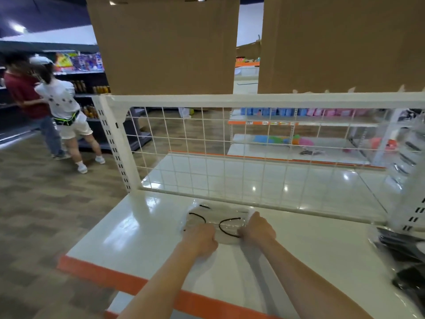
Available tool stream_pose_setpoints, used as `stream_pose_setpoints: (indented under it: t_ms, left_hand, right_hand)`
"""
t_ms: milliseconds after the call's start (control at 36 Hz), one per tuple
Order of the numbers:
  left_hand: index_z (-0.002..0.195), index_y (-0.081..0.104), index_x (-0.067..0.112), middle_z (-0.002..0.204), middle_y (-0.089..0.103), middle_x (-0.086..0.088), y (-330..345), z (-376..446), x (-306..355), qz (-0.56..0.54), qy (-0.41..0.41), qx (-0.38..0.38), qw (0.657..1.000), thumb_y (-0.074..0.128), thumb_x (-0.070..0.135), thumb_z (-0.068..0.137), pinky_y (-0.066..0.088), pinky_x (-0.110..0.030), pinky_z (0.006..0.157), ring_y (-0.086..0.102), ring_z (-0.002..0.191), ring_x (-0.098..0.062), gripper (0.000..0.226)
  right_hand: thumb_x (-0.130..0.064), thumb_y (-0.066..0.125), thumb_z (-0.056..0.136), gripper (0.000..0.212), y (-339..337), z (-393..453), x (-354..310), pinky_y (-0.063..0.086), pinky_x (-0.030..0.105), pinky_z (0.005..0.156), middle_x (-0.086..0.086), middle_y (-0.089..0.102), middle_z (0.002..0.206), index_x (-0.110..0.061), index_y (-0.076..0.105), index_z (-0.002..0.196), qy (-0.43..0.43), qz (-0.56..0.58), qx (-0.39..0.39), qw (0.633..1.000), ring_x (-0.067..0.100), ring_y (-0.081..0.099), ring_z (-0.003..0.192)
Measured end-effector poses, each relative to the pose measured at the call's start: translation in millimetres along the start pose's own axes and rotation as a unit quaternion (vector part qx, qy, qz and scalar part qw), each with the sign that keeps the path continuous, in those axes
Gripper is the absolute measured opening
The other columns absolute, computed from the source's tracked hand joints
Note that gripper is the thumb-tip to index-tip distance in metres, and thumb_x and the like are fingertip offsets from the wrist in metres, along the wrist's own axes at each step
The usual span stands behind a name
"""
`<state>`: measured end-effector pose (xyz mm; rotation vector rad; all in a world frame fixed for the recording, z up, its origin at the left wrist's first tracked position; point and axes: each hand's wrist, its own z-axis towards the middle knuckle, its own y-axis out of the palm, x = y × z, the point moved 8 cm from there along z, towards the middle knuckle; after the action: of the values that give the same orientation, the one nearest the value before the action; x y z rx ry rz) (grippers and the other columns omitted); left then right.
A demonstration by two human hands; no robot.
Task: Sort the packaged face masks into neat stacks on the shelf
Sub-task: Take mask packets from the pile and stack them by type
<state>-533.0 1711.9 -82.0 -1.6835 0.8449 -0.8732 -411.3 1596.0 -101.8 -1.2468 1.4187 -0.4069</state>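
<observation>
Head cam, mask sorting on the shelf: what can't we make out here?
- Fingertips of left hand and right hand: curled under, hidden by the knuckles.
- How many packaged masks lie there: clear wrap and glare blend with the white shelf.
- Dark packages at right: cut off by the frame edge, blurred.
- Print on any package: too blurred.

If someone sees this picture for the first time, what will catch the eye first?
Probably the two hands, left hand and right hand, both gripping a clear mask packet with black ear loops on the white shelf, near the wire grid. Next, two big cardboard boxes standing on top.
</observation>
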Motion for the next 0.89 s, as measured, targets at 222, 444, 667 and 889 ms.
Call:
stream_pose_setpoints:
  t_ms: [222, 444, 667, 889]
  left_hand:
    - [0.102, 0.061, 0.006, 0.109, 0.064, -0.011, -6, 12, 78, 0.079, 0.093, -0.013, 0.992, 0.043, 0.017, 0.09, 0.045, -0.032, 0.078, 0.059, 0.101, -0.03, 0.024]
    - [0.115, 0.056, 0.01, 0.124, 0.055, -0.014, 8, 31, 200, 0.151, 0.204, -0.028, 0.967, 0.046, 0.03, 0.095, 0.042, -0.033, 0.09, 0.054, 0.114, -0.03, 0.03]
    - [0.116, 0.057, 0.014, 0.123, 0.056, -0.011, 27, 26, 324, 0.176, 0.3, -0.004, 0.938, 0.044, 0.033, 0.093, 0.042, -0.032, 0.086, 0.055, 0.112, -0.029, 0.032]
    - [0.11, 0.06, 0.014, 0.114, 0.061, -0.007, 38, -3, 423, 0.139, 0.353, -0.013, 0.925, 0.046, 0.027, 0.092, 0.041, -0.029, 0.077, 0.058, 0.105, -0.026, 0.027]
  right_hand:
    - [-0.023, 0.052, 0.091, 0.043, -30, 2, 40, 0.045, 0.035, 0.092, 0.011, 0.048, 0.13, -0.009, 0.038, 0.13, -0.064, -0.066, 0.001, 0.996, 0.028, 0.05, 0.119]
    - [-0.012, 0.048, 0.091, 0.041, -96, -18, 125, 0.039, 0.037, 0.096, 0.011, 0.045, 0.129, -0.01, 0.039, 0.131, -0.052, -0.207, 0.058, 0.975, 0.028, 0.045, 0.121]
    - [-0.01, 0.048, 0.089, 0.041, -170, -54, 233, 0.037, 0.04, 0.1, 0.013, 0.044, 0.132, -0.008, 0.041, 0.13, 0.022, -0.213, 0.123, 0.969, 0.03, 0.042, 0.124]
    - [-0.019, 0.045, 0.093, 0.035, -225, -86, 320, 0.039, 0.04, 0.097, 0.012, 0.044, 0.128, -0.008, 0.043, 0.126, 0.072, -0.172, 0.153, 0.97, 0.03, 0.043, 0.121]
